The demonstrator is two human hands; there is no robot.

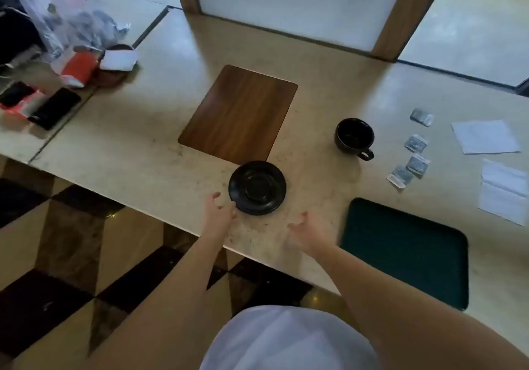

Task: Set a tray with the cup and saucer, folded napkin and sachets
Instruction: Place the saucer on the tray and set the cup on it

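A black saucer (257, 188) lies on the beige counter near its front edge, just below a flat wooden tray (239, 114). My left hand (219, 210) is open, its fingertips at the saucer's left rim. Open too, my right hand (307, 233) hovers a little right of and below the saucer, holding nothing. A black cup (354, 137) stands upright to the right, handle toward me. Further right lie several grey sachets (415, 155) and two white napkins (485, 137) (503, 190), flat on the counter.
A dark green tray (406, 252) sits at the counter's front right. At the far left are a plastic bag (63, 11), a red-and-white packet (78, 69), a brown bowl with a white cloth (118, 60) and two phones (54, 108). A wooden-framed panel (286, 3) stands behind.
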